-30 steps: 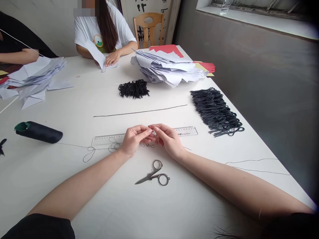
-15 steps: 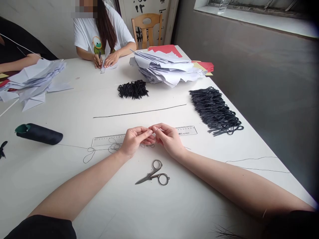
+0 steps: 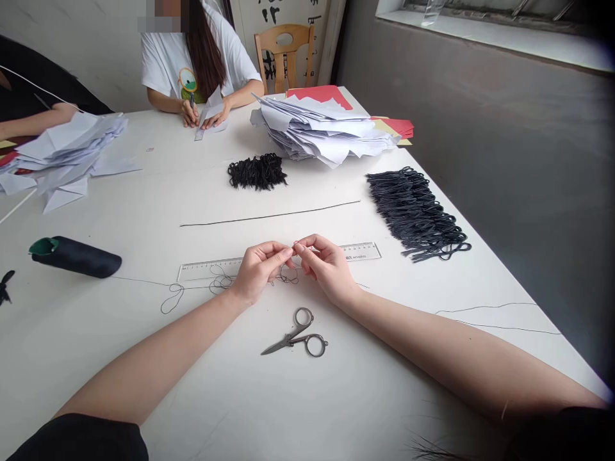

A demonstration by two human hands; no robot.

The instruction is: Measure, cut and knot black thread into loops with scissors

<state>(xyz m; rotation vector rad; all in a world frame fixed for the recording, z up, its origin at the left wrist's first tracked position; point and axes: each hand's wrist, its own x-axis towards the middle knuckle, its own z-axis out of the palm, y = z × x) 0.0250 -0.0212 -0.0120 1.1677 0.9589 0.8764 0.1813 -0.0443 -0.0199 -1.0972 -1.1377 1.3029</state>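
Observation:
My left hand (image 3: 263, 267) is closed in a pinch over the clear ruler (image 3: 362, 251), thumb against index finger. Beside it my right hand (image 3: 327, 264) pinches in the same way, and the fingertips of both meet or nearly meet. Thin black thread (image 3: 221, 280) runs in loose loops to the hands; the bit between the fingertips is too fine to see clearly. The thread comes from a dark spool (image 3: 79, 257) lying on its side at the left. Small metal scissors (image 3: 291, 340) lie with blades together just below my hands.
A straight dark cord (image 3: 269, 215) lies beyond the ruler on the white table (image 3: 206, 384). Bundles of black looped cords (image 3: 416, 211) and a smaller black bundle (image 3: 258, 171) sit farther back, near stacked papers (image 3: 327, 131). Across the table a person (image 3: 204, 77) writes beside a ruler.
My fingertips have shifted slightly, and a small gap now shows between the two pinches. The person across has lifted a paper edge. Scissors, spool and ruler stay put.

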